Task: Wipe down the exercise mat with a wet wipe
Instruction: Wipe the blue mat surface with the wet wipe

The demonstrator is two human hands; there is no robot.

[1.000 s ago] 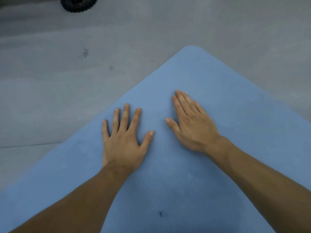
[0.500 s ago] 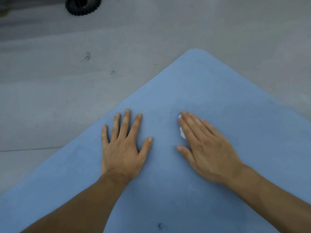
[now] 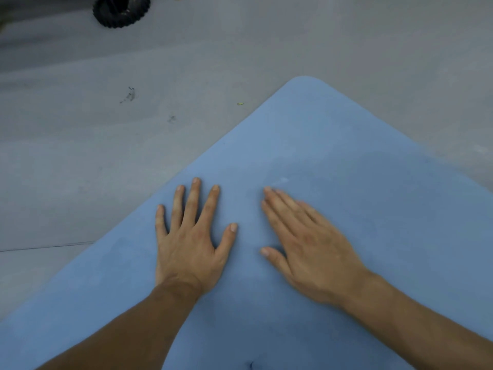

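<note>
A blue exercise mat (image 3: pixel 346 145) lies on the grey floor, one rounded corner pointing away from me. My left hand (image 3: pixel 190 243) rests flat on the mat with its fingers spread. My right hand (image 3: pixel 309 247) lies flat beside it, fingers straight and close together, pressing down. The wet wipe is hidden under the right palm; no white shows around it now. A darker, damp-looking patch of mat (image 3: pixel 386 182) spreads beyond and to the right of the right hand.
Grey floor (image 3: pixel 106 169) surrounds the mat, with small dark scuffs (image 3: pixel 129 94) and a tiny yellow speck (image 3: pixel 240 103). A black ridged ring-shaped object (image 3: pixel 121 10) sits on the floor at the top left. A small dark mark (image 3: pixel 250 365) is on the mat near me.
My right hand has slid back toward me across the mat; the white edge of the wipe seen half a second ago is covered now. My left hand has stayed in place.
</note>
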